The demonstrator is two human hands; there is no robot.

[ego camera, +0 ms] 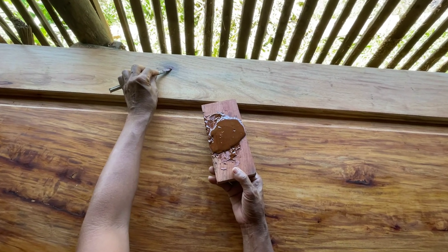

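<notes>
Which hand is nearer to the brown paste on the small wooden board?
The right hand: it holds the small wooden board by its lower end, just below the brown paste. The left hand is farther off to the left, holding a thin tool against the upper plank.
</notes>
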